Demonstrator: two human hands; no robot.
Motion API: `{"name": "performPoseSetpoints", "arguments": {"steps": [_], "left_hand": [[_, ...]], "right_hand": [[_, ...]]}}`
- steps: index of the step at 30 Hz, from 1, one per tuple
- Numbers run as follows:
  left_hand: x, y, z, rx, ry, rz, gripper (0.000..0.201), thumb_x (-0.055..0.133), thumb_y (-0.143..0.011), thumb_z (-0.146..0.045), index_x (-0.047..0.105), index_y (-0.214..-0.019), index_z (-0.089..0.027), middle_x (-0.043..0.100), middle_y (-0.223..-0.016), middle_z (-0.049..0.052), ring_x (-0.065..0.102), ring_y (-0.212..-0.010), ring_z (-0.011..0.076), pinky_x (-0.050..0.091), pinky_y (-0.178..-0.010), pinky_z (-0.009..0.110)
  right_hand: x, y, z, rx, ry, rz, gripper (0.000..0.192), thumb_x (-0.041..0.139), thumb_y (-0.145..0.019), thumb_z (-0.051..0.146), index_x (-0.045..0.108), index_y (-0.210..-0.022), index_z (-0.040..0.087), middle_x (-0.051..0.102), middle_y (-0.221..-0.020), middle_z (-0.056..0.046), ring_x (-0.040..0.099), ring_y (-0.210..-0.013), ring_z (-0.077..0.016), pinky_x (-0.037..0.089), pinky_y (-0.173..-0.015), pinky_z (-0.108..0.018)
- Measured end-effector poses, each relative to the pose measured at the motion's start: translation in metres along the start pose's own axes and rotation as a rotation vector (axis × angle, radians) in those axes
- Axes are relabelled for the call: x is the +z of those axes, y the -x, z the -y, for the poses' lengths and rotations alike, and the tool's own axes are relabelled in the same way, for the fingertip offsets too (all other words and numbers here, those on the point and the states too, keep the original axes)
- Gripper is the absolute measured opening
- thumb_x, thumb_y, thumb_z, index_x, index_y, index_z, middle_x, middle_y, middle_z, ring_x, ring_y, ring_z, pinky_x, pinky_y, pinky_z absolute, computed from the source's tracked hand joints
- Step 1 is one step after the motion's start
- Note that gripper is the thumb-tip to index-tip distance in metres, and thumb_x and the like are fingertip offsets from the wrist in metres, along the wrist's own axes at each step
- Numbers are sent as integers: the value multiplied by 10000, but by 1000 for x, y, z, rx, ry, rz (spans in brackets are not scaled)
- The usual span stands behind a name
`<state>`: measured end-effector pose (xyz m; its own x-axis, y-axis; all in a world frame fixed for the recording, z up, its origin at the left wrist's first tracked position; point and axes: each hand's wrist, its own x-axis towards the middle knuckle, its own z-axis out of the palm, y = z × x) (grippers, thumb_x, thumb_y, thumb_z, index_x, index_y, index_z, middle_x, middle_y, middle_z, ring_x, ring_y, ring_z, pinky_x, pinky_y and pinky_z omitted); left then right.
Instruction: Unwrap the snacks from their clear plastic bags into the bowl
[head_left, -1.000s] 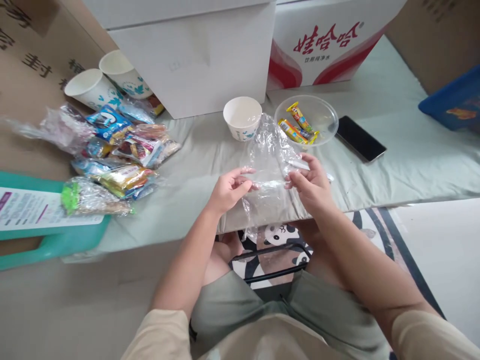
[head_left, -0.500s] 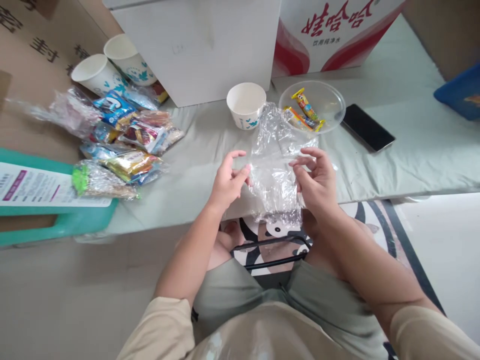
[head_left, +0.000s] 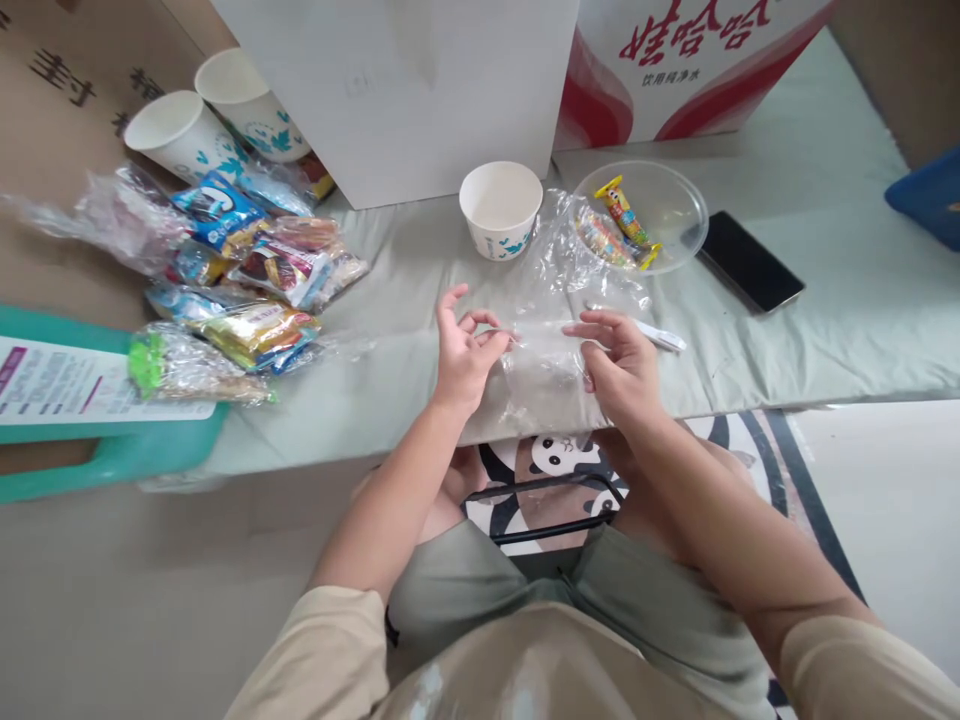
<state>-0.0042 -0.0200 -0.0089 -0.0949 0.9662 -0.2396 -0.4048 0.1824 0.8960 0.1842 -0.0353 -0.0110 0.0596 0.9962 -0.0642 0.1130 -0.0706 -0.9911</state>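
Well left of the left hand: teal plastic panel, heap of snack packets, two paper cups just beyond the heap; neither hand on any of these

Left hand: wrist low, fingers pointing away from the body, thumb and a fingertip closed on the edge of the clear plastic film, another finger raised and bent

Ahead of the left hand: paper cup, upright, film just beside it

Film sits between the hands, edge fairly straight there; creased body reaches forward over the bowl's near-left side. Status, my read: edge in hand is done, rest loose and unspread, so partway

Right hand: mirrors the left, fingers half curled, tips at the film; can't tell if pinched

Ahead of the right hand: clear bowl with candy packets

Just right of it: white pen-like item, then phone farther out
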Motion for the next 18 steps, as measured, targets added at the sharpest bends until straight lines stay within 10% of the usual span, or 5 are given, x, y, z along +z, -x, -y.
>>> {"name": "performPoseSetpoints", "arguments": {"steps": [5, 11, 18], "left_hand": [[-12, 0, -5, -436, 201, 154, 497, 655, -794, -528, 596, -1189, -232, 697, -983, 65, 681, -750, 163, 455, -504, 230], [-9, 8, -2, -830, 190, 458, 678, 517, -836, -713, 714, -1012, -89, 766, -1017, 207, 752, -861, 284, 476, -507, 266], [8, 11, 3, -298, 273, 148, 167, 699, -822, -281, 601, -943, -220, 752, -1087, 24, 728, -1090, 200, 559, -942, 313]], "right_hand": [[-3, 5, 4, 26, -38, 66, 451, 616, -794, 261, 549, -1234, 328, 672, -1317, -54, 403, -437, -35, 339, -373, -232], [-9, 20, 15, 14, -104, 154, 471, 633, -803, 287, 535, -1256, 373, 644, -1370, -42, 359, -389, -12, 273, -338, -235], [-12, 26, 14, 82, -101, 211, 513, 636, -809, 265, 570, -1311, 351, 653, -1357, -59, 384, -392, -16, 303, -311, -230]]}}
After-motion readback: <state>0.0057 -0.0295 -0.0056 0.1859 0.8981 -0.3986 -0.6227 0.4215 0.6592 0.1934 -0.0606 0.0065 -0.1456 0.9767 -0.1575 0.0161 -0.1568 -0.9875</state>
